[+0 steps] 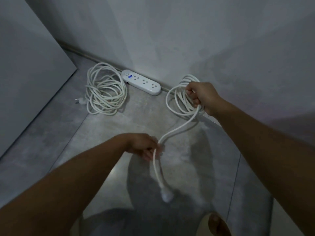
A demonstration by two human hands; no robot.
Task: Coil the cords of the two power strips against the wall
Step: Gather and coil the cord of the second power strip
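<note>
A: Any writing on the power strip [141,82]?

B: Only a small blue mark near its switch end, too small to read. The strip is white, has three sockets in a row, and lies on the floor [51,142] against the wall [170,40], above centre of the frame.

A: And the cords?

B: One coiled cord [105,90] lies on the floor just left of the strip, touching its end, with its plug [80,101] poking out at the coil's left. The second cord [179,99] hangs in loops from the right hand [202,97], fingers closed around the bundle, right of centre. A loose length runs down to the left hand [144,147], which pinches it near the middle of the frame; the blurred plug end [166,196] dangles below.

A: Anything in the way?

B: A pale panel [25,65] fills the upper left. The floor is grey and glossy, the wall plain grey, the light dim. Shadows fall across the lower centre.
</note>
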